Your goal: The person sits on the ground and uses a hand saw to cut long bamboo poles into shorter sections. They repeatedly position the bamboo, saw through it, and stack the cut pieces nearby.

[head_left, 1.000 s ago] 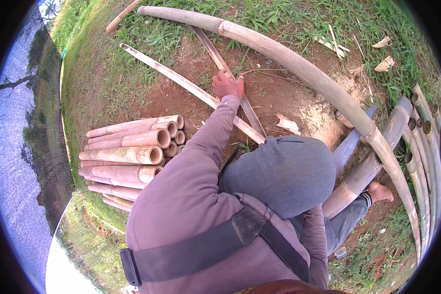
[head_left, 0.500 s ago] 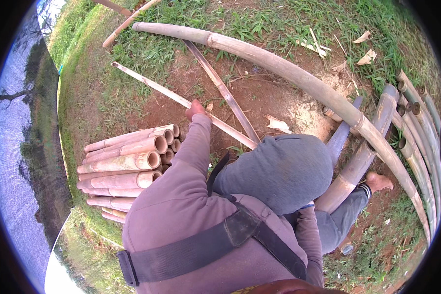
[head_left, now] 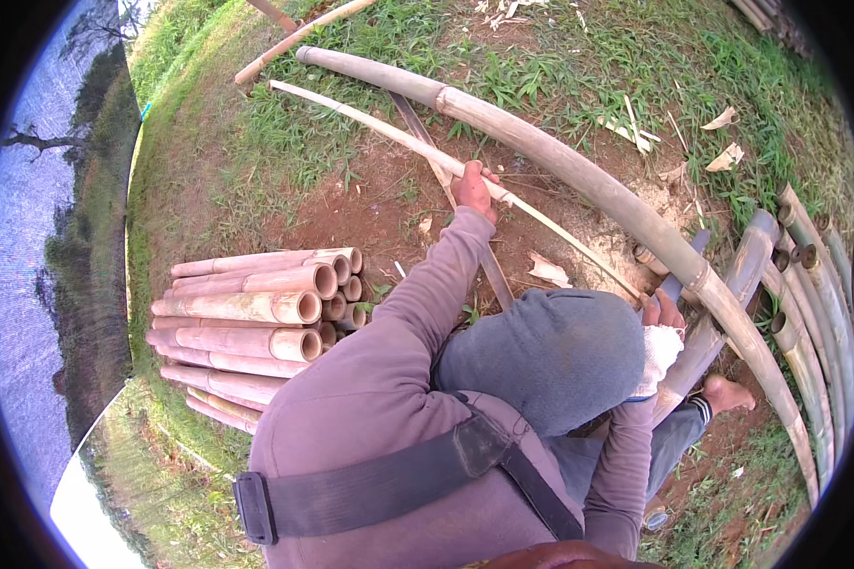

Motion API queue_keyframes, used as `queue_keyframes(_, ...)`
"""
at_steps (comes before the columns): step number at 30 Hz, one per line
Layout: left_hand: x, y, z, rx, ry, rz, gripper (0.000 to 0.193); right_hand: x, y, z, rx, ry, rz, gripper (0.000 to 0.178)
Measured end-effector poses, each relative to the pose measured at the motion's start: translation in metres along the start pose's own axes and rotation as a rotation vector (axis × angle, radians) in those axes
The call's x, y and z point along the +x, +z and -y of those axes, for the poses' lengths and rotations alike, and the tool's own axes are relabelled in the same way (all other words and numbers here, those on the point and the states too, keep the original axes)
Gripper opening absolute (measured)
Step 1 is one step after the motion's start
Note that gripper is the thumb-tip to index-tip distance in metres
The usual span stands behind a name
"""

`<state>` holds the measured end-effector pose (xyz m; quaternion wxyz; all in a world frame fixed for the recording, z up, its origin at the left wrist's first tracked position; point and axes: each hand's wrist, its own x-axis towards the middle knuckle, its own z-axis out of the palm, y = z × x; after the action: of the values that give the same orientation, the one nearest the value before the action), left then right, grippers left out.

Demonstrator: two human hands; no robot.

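My left hand (head_left: 474, 190) is closed around a long, pale bamboo strip (head_left: 380, 123), gripping it near its middle. The strip slants from the upper left down toward my right hand (head_left: 664, 327), whose fingers are closed at its near end beside my knee. A white glove or wrap covers much of that hand. Beneath the held strip, a darker bamboo slat (head_left: 495, 275) lies on the soil. My bent, grey-clad knee (head_left: 550, 351) rises between my arms. A thick bamboo pole (head_left: 579, 166) stretches just beyond both hands.
Cut bamboo tubes (head_left: 242, 308) are stacked at left. A thick bamboo piece (head_left: 745, 251) lies under the long pole at right, near a flat blue-grey piece (head_left: 698, 241). More poles (head_left: 826, 284) lean at far right. Shavings (head_left: 547, 270) litter the soil. My bare foot (head_left: 728, 394) rests at right.
My left hand has moved right with the strip, which now lies over the darker slat. My right hand has come into view from behind my knee, at the strip's near end.
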<state>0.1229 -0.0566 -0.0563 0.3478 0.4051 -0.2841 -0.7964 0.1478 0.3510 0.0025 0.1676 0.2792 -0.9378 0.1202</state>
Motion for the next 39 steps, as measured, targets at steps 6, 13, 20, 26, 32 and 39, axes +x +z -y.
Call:
queue_keyframes(6,0.009,0.025,-0.009,-0.061,-0.005,0.080,0.026,0.039,0.001,0.029,0.442,0.217,0.553,0.049)
queue_keyframes(13,0.063,0.033,-0.034,0.021,0.000,0.158,0.039,0.087,0.027,0.063,0.574,0.158,0.321,0.048)
queue_keyframes(20,0.117,0.017,-0.041,-0.103,-0.081,0.172,0.035,0.114,0.051,0.081,0.476,0.003,0.196,0.042)
queue_keyframes(26,0.132,0.023,-0.043,-0.076,0.014,0.059,0.028,0.143,0.039,0.101,0.296,-0.045,0.293,0.040)
queue_keyframes(32,0.165,0.024,-0.032,-0.098,0.004,0.073,0.031,0.170,0.025,0.107,0.155,-0.042,0.348,0.039)
queue_keyframes(39,0.136,0.051,-0.022,0.227,-0.069,-0.008,0.033,0.154,0.021,0.056,0.246,-0.083,0.356,0.039)
